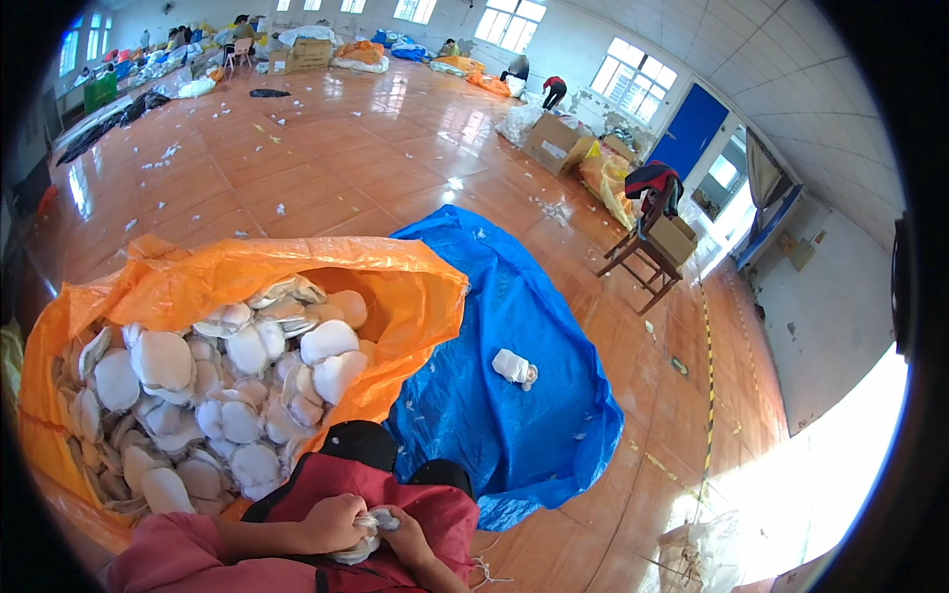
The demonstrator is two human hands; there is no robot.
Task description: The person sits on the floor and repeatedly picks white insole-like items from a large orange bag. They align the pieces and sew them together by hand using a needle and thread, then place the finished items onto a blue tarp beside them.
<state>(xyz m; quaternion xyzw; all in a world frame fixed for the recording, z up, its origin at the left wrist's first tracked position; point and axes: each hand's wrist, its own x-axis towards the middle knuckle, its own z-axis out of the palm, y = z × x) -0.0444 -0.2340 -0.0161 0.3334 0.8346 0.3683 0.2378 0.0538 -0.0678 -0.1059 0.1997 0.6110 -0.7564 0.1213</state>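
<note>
Over my lap, my left hand [334,524] is closed round a small whitish bundle of soft cloth [358,550], perhaps pads like those beside me. My right hand [407,540] pinches the upper end of the same bundle, close against the left. The fingers partly hide it, so its exact shape does not show. To my left sits a large orange plastic sack [326,252], its mouth wide, heaped with rounded white and beige pads [163,361]. A blue plastic sheet or sack [484,296] lies on the floor to the right, with one white wrapped bundle [514,368] on it.
A wooden chair [647,252] with dark clothing over it stands at the right, near a cardboard box [554,143]. White strings [486,568] hang beside my lap. Scraps litter the tiled floor [336,148]. Farther off are sacks, boxes and several people, one bending [556,91].
</note>
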